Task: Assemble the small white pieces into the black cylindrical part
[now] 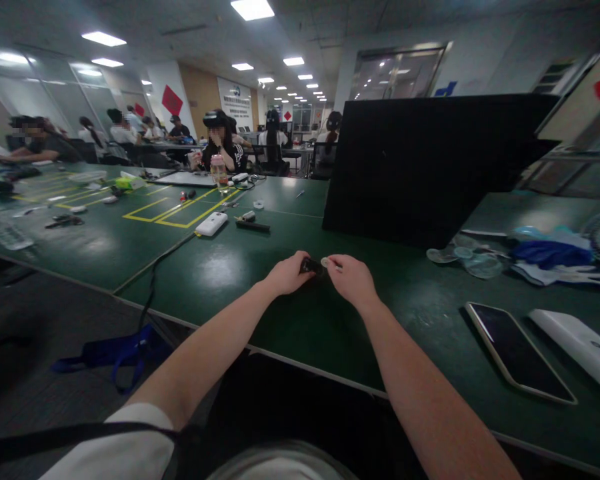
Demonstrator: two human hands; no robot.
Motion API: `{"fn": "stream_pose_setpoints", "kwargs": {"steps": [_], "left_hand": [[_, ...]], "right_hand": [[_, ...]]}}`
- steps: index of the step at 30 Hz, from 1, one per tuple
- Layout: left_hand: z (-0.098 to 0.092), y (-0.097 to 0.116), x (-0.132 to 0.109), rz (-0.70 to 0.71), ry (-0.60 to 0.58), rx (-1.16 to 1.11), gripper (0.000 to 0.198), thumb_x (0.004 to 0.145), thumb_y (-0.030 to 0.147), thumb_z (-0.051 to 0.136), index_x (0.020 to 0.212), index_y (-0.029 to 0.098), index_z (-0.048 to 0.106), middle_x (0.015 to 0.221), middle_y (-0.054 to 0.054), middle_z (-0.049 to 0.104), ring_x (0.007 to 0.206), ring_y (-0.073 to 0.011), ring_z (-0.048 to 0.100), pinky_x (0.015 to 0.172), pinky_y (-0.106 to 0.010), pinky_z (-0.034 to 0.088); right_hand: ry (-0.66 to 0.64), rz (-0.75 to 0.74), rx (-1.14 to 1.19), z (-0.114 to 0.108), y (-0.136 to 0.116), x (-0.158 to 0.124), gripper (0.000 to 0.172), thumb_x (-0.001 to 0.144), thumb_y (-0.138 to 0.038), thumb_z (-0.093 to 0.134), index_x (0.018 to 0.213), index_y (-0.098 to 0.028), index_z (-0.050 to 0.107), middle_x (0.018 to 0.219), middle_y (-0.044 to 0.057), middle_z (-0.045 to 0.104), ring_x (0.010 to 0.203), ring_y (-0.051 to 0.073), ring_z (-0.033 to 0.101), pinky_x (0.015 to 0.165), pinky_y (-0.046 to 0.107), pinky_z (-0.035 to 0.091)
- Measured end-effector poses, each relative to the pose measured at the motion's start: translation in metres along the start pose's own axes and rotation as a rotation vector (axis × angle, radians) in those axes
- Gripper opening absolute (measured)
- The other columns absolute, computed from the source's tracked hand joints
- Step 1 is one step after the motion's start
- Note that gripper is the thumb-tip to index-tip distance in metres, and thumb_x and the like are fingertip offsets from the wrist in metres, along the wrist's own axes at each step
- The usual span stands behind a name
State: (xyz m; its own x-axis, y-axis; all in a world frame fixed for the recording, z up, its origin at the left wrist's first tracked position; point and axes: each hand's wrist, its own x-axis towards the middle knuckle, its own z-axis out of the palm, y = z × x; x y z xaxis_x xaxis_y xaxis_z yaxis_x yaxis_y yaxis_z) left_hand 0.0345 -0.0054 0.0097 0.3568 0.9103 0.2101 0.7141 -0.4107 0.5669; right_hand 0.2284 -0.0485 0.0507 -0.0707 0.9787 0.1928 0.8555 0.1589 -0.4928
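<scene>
Both my hands meet over the dark green table [220, 273], a little in front of a large black board. My left hand [289, 273] is closed around a small black object [311, 267]. My right hand [351, 279] pinches a small round white piece [326, 262] right beside the black object; the two seem to touch. Both forearms stretch out from the bottom of the view.
The black board [420, 167] leans upright behind my hands. A phone [517, 350] and a white case [577, 343] lie at right, with clear plastic parts [463, 257] and blue and white gloves [555, 257] beyond. A white power bank [211, 223] lies at left. Several people sit at the far tables.
</scene>
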Motion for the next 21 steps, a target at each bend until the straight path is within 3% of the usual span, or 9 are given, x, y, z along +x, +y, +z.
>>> {"fn": "stream_pose_setpoints", "kwargs": {"steps": [2,6,8,14,18,21], "left_hand": [[0.001,0.003,-0.002,0.041,-0.031,0.010,0.051,0.088,0.045,0.064,0.132,0.024,0.049,0.115,-0.012,0.070,0.104,-0.0296,0.069,0.089,-0.042,0.053],[-0.001,0.006,-0.003,0.117,-0.081,-0.026,0.049,0.090,0.047,0.062,0.131,0.023,0.050,0.114,-0.012,0.070,0.103,-0.0293,0.069,0.089,-0.042,0.054],[-0.003,0.006,-0.003,0.130,-0.092,-0.026,0.050,0.089,0.047,0.062,0.131,0.023,0.051,0.115,-0.012,0.070,0.103,-0.0292,0.069,0.089,-0.042,0.054],[-0.004,0.006,-0.003,0.149,-0.109,-0.021,0.049,0.087,0.045,0.066,0.129,0.024,0.051,0.114,-0.010,0.070,0.103,-0.0289,0.069,0.089,-0.043,0.054],[-0.003,0.008,-0.004,0.166,-0.115,-0.045,0.051,0.086,0.045,0.066,0.130,0.024,0.051,0.114,-0.010,0.071,0.101,-0.0279,0.070,0.087,-0.042,0.055],[-0.003,0.009,-0.005,0.159,-0.121,-0.060,0.053,0.086,0.046,0.066,0.131,0.023,0.050,0.115,-0.010,0.071,0.102,-0.0271,0.070,0.088,-0.041,0.055]], "right_hand": [[0.040,-0.072,0.016,0.002,-0.004,-0.001,0.035,0.100,-0.040,0.043,0.115,-0.025,0.071,0.115,0.007,0.069,0.096,0.021,0.064,0.079,0.032,0.051],[-0.172,-0.065,-0.057,0.009,-0.010,-0.002,0.031,0.098,-0.039,0.047,0.107,-0.026,0.073,0.112,0.008,0.067,0.088,0.020,0.064,0.072,0.032,0.052],[-0.218,-0.042,-0.115,0.011,-0.010,-0.002,0.030,0.098,-0.038,0.047,0.106,-0.026,0.073,0.109,0.008,0.067,0.085,0.021,0.064,0.069,0.033,0.052],[-0.164,-0.071,-0.187,0.012,-0.008,-0.003,0.028,0.098,-0.038,0.046,0.103,-0.026,0.071,0.107,0.008,0.068,0.082,0.021,0.064,0.068,0.034,0.052],[-0.064,-0.050,-0.161,0.010,-0.008,-0.003,0.032,0.094,-0.039,0.056,0.123,-0.027,0.063,0.114,0.008,0.068,0.089,0.022,0.065,0.070,0.034,0.053],[-0.006,-0.003,-0.101,0.008,-0.007,-0.002,0.039,0.090,-0.040,0.064,0.125,-0.024,0.060,0.119,0.009,0.066,0.093,0.023,0.064,0.072,0.034,0.053]]}}
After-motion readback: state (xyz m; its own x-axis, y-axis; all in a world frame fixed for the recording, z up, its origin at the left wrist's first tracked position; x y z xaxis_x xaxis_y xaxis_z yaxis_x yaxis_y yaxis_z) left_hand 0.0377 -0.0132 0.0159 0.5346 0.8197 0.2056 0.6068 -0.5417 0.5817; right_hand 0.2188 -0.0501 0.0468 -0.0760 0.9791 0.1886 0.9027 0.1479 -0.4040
